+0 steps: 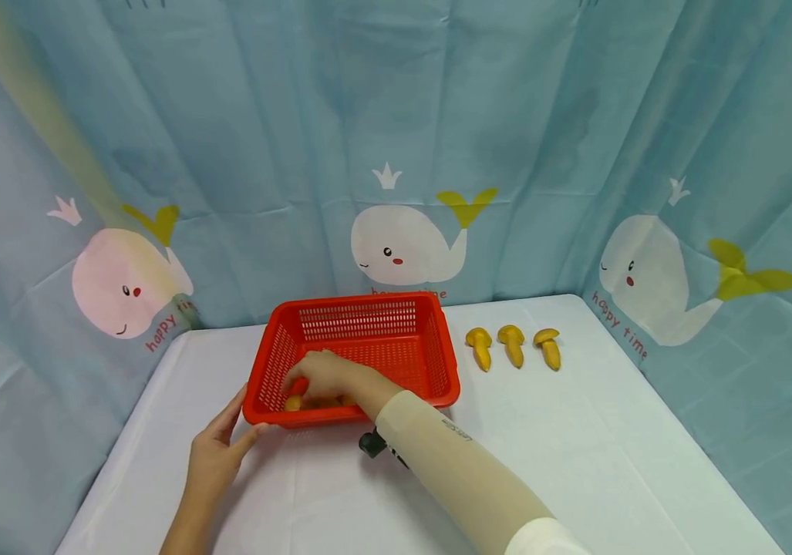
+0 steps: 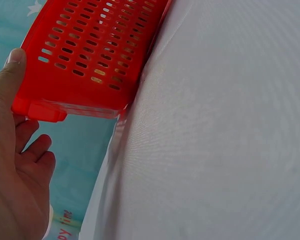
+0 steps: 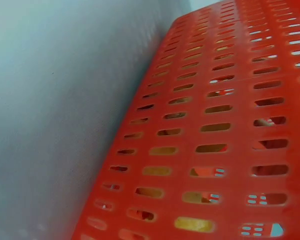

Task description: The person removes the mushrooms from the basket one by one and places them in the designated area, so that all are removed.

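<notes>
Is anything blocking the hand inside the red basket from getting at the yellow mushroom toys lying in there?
Nothing visible does. The right hand is already over the basket rim, right on the yellow pieces at the near wall. The left hand touches the outside corner.

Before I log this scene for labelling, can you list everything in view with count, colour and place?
basket: one, red, perforated, middle of the table
mushroom toys: three, yellow-orange, in a row right of the basket
toys in basket: yellow-orange, near front corner, count unclear
table: one, white cloth
curtain: blue, white whales, behind
left hand: touches the basket's front left corner
right hand: inside the basket, at the toys
</notes>
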Motion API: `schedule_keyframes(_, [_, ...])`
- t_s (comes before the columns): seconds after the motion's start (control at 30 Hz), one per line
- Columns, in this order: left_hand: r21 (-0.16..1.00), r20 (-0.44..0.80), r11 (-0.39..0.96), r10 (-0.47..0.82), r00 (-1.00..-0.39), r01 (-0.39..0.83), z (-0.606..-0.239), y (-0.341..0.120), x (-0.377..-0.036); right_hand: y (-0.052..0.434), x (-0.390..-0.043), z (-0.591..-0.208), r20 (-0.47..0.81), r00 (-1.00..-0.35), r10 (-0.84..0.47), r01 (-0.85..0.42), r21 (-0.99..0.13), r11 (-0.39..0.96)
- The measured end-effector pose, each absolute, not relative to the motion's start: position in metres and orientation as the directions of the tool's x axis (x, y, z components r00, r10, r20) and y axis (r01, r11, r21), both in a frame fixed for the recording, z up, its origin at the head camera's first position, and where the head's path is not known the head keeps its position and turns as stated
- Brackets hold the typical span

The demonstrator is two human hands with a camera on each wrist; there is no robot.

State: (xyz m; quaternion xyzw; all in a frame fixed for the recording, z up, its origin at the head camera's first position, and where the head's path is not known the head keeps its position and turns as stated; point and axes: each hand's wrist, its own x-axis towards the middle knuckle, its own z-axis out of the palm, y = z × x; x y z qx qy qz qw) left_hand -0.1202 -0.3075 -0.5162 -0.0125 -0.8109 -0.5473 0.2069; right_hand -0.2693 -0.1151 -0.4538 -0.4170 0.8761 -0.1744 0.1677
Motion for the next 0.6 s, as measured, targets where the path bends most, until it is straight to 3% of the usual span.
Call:
schedule_keyframes(0.33, [0.883,0.332,0.413,-0.215,-0.918,0.223,-0.5138,-0.3088,-0.1223,-0.1211,-0.2735,-0.4570,-0.165,-0.559,-0.812,-0.706,-0.419,0.571])
schedule_keyframes(0.6, [0.873,0.291,0.462,-0.242,-0.925,0.154,-0.5158,-0.3085,-0.1196,-0.1205,-0.2706,-0.4612,-0.175,-0.595,-0.784,-0.632,-0.501,0.591])
